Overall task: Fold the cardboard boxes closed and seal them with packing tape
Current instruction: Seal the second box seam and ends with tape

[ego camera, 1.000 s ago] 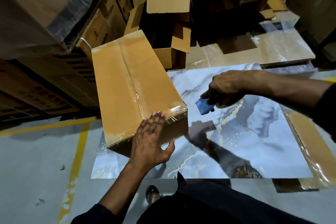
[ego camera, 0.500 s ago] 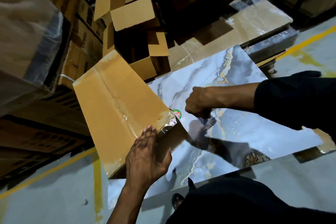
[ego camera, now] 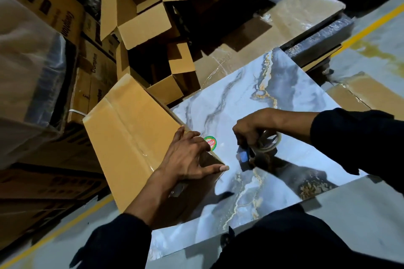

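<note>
Closed cardboard box [ego camera: 131, 137] sits on the left edge of the marble-pattern slab [ego camera: 273, 98], long axis running from lower right up to upper left, taped seam along it. Left hand [ego camera: 190, 157] lies flat on the near end, fingers spread, thumb out over the corner. Right hand [ego camera: 251, 126] just beside, apart from the box, fingers curled round a tape dispenser [ego camera: 260, 148] with blue front. Round sticker [ego camera: 211, 143] between the hands. Open empty boxes [ego camera: 142, 15] stacked behind.
</note>
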A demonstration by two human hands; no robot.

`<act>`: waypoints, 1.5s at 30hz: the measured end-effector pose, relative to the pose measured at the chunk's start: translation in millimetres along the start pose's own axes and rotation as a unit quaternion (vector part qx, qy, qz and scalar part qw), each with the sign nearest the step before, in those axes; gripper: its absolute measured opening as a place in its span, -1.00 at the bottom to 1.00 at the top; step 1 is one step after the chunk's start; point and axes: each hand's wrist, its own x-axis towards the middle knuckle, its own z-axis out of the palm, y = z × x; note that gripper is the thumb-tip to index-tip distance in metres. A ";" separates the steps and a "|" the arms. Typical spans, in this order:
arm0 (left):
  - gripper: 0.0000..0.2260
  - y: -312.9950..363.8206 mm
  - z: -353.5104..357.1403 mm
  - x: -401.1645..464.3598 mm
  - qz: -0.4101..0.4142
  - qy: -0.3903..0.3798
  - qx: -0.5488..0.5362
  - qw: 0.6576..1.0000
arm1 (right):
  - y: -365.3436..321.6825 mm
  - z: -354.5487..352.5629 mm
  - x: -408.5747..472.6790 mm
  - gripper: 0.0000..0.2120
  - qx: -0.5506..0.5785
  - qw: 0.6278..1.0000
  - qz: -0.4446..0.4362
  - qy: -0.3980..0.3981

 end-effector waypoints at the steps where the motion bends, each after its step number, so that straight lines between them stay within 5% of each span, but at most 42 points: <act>1: -0.14 0.3 -0.7 5.9 0.002 -0.023 0.016 1.000 | 4.1 1.5 2.7 -0.83 0.022 1.000 -0.001 0.001; 4: -0.06 4.5 -5.1 19.5 0.012 -0.070 0.032 0.997 | 17.4 9.3 12.4 -0.63 0.084 0.996 0.002 0.009; 9: -0.01 1.4 -12.4 29.6 0.022 -0.123 -0.043 0.991 | 41.9 20.2 23.1 -0.71 0.152 0.987 -0.010 0.042; 16: -0.24 -23.4 -4.8 16.5 -0.032 0.075 -0.254 0.964 | 65.4 28.5 43.1 -0.73 0.224 0.973 -0.020 0.049; 27: -0.34 -19.0 10.1 14.2 -0.078 0.082 -0.245 0.963 | 70.4 51.6 66.0 -0.74 0.317 0.945 0.021 0.075; 31: -0.46 -25.8 12.2 13.3 -0.066 0.087 -0.282 0.953 | 48.4 53.0 51.7 -0.64 0.267 0.944 0.022 0.194; 37: -0.56 -44.6 24.9 9.4 0.008 0.093 -0.276 0.957 | -53.7 92.7 18.5 -0.13 0.404 0.808 -0.075 0.422; 45: -0.52 -53.8 37.5 13.0 0.062 0.109 -0.272 0.954 | -172.9 123.1 19.7 -0.03 0.482 0.674 0.002 0.559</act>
